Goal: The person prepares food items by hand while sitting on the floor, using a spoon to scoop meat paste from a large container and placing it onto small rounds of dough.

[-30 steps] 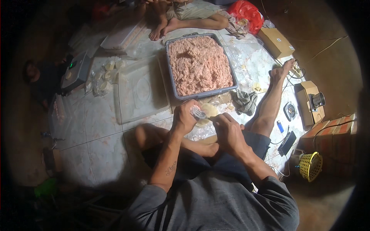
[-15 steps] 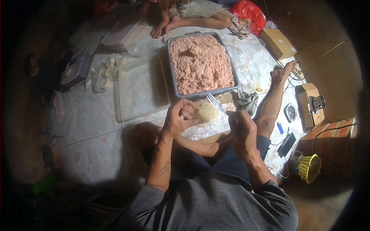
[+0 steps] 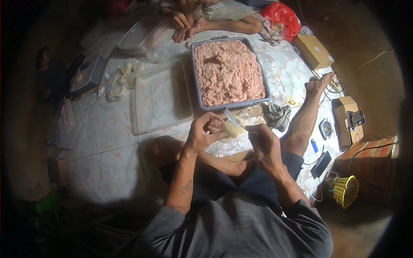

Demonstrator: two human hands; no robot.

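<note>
Left hand [image 3: 204,132] was out in front of the lap, fingers and thumb curled round a pink lump [image 3: 215,126] and pressing in on it from both sides. Thumb tip reached right, to the edge of a pale yellow round sheet [image 3: 234,130]; could not tell whether it gripped the sheet or only lay against it.

Right hand [image 3: 264,146] was just right of that, fist closed, pinching the handle end of a fork [image 3: 232,118]. Fork pointed far and left, its head over the far side of the sheet, blurred; contact between the two could not be made out. The sheet lay between the hands, above clear plastic [image 3: 228,147] on the near side.

Directly beyond the hands: a grey tub [image 3: 234,104], heaped with pink minced mixture [image 3: 230,71]. Left of the tub, a translucent lid [image 3: 163,99] lay flat on the tiled floor [image 3: 116,172]. Grey striped cloth [image 3: 276,116] was crumpled by the tub's near right corner.

Farther right, past the outstretched leg: dark round dish [image 3: 325,129], blue lighter [image 3: 314,145], yellow basket [image 3: 345,193] tipped over. Far side: a red bag [image 3: 282,19], a carton [image 3: 314,51], and a co-worker's hand [image 3: 180,19] near their own foot.
</note>
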